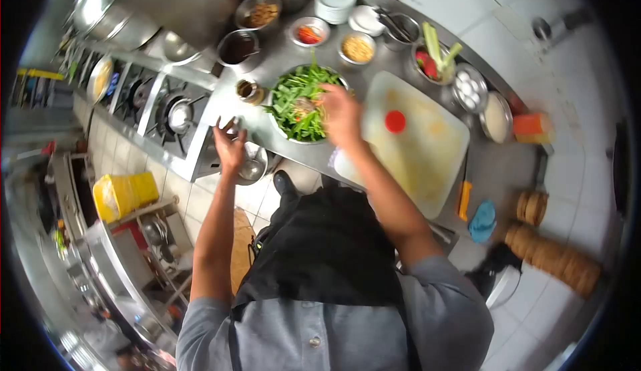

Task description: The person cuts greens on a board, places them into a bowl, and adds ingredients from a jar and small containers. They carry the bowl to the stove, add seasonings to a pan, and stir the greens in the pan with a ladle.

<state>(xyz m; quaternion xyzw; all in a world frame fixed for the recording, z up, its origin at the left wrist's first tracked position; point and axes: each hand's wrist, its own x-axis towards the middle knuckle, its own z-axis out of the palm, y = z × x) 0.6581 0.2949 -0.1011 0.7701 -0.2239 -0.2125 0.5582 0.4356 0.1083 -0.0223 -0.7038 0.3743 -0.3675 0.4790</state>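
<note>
A wide metal bowl [276, 130] heaped with green leaves [294, 97] stands near the front edge of the steel counter. Some pale and reddish bits lie in the middle of the leaves. Over the bowl's right side is my right hand [342, 114], its fingers bent toward the greens and blurred; whether they hold anything does not show. To the left of the bowl, my left hand [230, 145] is held with fingers apart and nothing visible in it. Between that hand and the bowl stands a small jar of dark contents [250, 92].
A white cutting board [420, 164] with a red lid [395, 122] lies to the right, beside an orange-handled knife [464, 201] and blue cloth [482, 222]. Bowls of peanuts [357, 48], red slices [309, 34] and eggs [469, 89] line the back. A gas stove [177, 114] adjoins at left.
</note>
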